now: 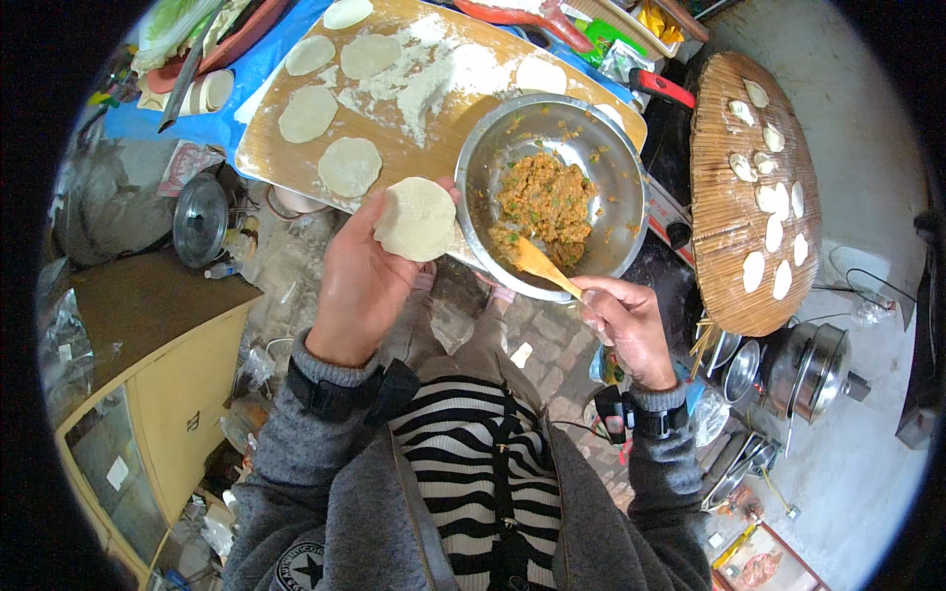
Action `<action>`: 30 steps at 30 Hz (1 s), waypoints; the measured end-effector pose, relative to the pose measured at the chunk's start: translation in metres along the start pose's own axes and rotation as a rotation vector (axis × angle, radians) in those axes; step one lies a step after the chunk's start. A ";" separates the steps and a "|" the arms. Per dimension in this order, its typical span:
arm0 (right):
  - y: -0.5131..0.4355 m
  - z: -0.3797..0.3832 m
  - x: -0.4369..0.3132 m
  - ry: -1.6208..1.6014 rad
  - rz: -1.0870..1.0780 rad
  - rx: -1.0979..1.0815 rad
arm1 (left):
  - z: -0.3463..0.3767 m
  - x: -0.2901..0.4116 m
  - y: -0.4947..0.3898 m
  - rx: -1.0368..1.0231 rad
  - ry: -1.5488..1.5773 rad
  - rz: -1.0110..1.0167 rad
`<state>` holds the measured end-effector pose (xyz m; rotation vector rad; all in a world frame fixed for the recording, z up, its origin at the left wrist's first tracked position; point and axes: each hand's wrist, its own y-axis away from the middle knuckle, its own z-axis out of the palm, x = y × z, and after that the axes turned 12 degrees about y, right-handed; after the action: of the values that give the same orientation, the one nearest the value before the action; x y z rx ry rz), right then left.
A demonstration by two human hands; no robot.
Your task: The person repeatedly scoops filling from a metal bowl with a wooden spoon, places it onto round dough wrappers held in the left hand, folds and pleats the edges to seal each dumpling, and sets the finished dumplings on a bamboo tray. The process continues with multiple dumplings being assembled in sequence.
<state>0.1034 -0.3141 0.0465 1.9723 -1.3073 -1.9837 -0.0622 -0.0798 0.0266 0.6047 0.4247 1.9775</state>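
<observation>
A round dough wrapper [416,219] lies on the fingers and palm of my left hand [367,277], beside the bowl. My right hand [628,325] grips the handle of a wooden spoon [543,264]. The spoon's head rests in orange-brown minced filling [547,196] with green bits, inside a steel mixing bowl [473,244]. Under the bowl is a floured wooden board [403,159]. More flat wrappers, such as one near the front edge [349,167] and one at the left [308,114], lie on it around loose white flour [425,81].
At the right, a round slatted tray [728,221] holds several filled dumplings [774,233]. A red-handled pan [665,87] is beside it. Steel pots [813,362] stand lower right. A yellow cabinet [181,399] stands at the left, near a glass lid [200,220].
</observation>
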 end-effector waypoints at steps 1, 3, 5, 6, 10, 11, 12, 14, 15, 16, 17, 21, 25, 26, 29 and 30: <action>0.003 0.001 -0.002 0.001 0.003 0.022 | 0.002 -0.001 0.002 -0.021 0.014 -0.015; 0.011 0.005 -0.008 -0.044 0.011 0.061 | 0.006 -0.005 0.006 -0.058 0.032 -0.030; 0.021 0.010 -0.016 0.056 -0.148 0.162 | 0.013 -0.014 0.006 -0.104 0.032 -0.140; 0.028 0.015 -0.018 0.151 -0.260 0.245 | 0.017 -0.018 0.005 -0.098 0.025 -0.202; 0.040 0.032 -0.024 0.702 -0.624 0.490 | 0.031 -0.036 0.001 -0.287 0.179 -0.256; 0.042 0.035 -0.025 0.867 -0.649 0.545 | 0.033 -0.038 0.001 -0.244 0.037 -0.214; 0.041 0.040 -0.024 0.888 -0.683 0.569 | 0.033 -0.039 0.001 -0.275 -0.071 -0.171; 0.043 0.045 -0.026 1.029 -0.724 0.563 | 0.033 -0.040 0.001 -0.324 -0.227 -0.114; 0.044 0.046 -0.027 1.094 -0.739 0.556 | 0.032 -0.038 0.000 -0.346 -0.274 -0.099; 0.049 0.046 -0.030 1.155 -0.709 0.502 | 0.031 -0.038 -0.002 -0.310 -0.238 -0.117; 0.052 0.046 -0.033 1.107 -0.724 0.520 | 0.030 -0.038 -0.004 -0.330 -0.166 -0.150; 0.061 0.040 -0.046 0.992 -0.712 0.504 | 0.027 -0.036 -0.009 -0.224 0.126 -0.271; 0.046 0.043 -0.047 1.160 -0.653 0.382 | 0.022 -0.036 0.001 -0.361 -0.128 -0.125; 0.047 0.041 -0.046 1.025 -0.707 0.434 | 0.020 -0.033 0.000 -0.274 -0.120 -0.101; 0.050 0.031 -0.040 0.683 -0.560 0.490 | 0.011 -0.014 -0.006 -0.153 0.025 -0.100; 0.046 0.030 -0.036 0.695 -0.466 0.522 | 0.007 -0.005 -0.004 -0.121 0.013 -0.086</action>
<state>0.0615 -0.3079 0.0964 3.0325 -1.3188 -0.8731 -0.0529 -0.0820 0.0289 0.4892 0.3306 1.9106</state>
